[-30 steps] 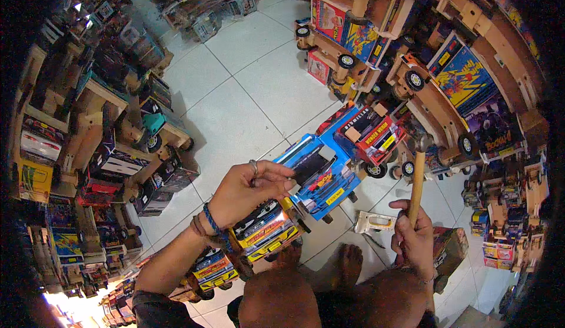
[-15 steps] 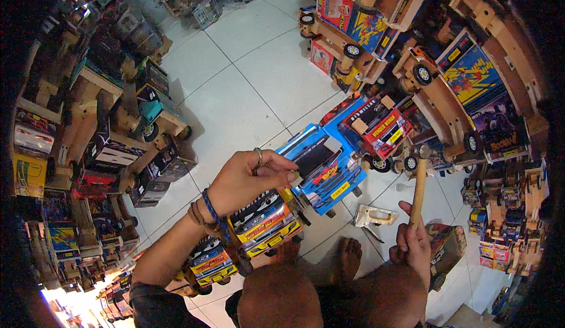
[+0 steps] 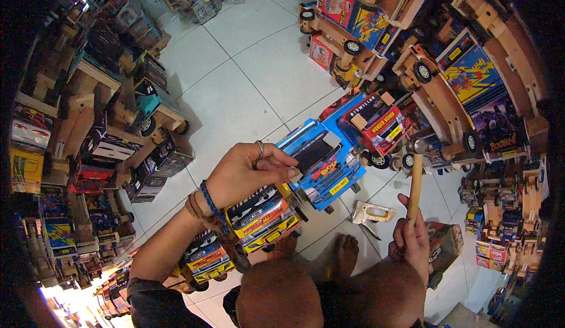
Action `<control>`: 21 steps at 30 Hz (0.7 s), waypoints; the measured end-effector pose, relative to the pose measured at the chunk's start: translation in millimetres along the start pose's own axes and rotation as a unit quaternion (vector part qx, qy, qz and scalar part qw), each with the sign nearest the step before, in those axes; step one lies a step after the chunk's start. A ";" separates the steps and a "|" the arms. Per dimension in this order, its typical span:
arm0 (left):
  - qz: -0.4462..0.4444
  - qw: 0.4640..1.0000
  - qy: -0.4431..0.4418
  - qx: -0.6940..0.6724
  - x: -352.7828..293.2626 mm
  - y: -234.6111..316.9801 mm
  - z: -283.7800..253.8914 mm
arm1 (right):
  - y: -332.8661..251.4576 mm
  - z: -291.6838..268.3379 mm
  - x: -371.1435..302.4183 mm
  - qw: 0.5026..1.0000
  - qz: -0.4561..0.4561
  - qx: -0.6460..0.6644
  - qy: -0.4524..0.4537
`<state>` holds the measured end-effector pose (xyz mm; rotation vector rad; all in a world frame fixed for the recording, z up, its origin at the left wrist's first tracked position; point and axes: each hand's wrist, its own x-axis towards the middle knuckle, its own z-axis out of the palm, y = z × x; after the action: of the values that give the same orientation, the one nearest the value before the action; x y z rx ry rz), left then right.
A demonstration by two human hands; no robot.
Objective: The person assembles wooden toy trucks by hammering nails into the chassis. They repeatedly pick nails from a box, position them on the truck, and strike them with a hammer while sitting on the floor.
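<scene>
Amid crowding toy trucks (image 3: pixel 376 119), left fingers (image 3: pixel 276 163) pinch the blue truck (image 3: pixel 321 163); right hand (image 3: pixel 412 240) grips a hammer (image 3: pixel 416 181).

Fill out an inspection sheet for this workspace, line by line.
Surface: white tiled floor, bare in the middle.
Job's things: blue toy truck on the floor; hammer raised upright.
Clutter: small white box by the bare foot.
Grippers: left hand pinches at the truck's cab; right hand grips the hammer handle.
Cables: nothing seen.
Surroundings: rows of wooden toy trucks on both sides.
</scene>
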<state>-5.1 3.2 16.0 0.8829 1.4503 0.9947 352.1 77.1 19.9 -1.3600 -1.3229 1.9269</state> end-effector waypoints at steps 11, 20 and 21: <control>-0.018 1.000 0.005 -0.025 0.4 0.0 0.4 | -48.0 -1.6 3.8 0.904 -0.142 -0.404 -0.024; 0.013 1.000 0.008 0.026 2.0 -2.4 -1.5 | -79.2 17.2 14.7 0.775 -0.218 -0.577 -0.138; 0.018 1.000 0.005 0.011 2.0 -3.1 -1.8 | -78.4 17.3 15.3 0.763 -0.229 -0.588 -0.141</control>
<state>-7.0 3.8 12.5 0.9237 1.4614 1.0129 317.1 116.4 82.5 -0.9453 -2.9381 0.8635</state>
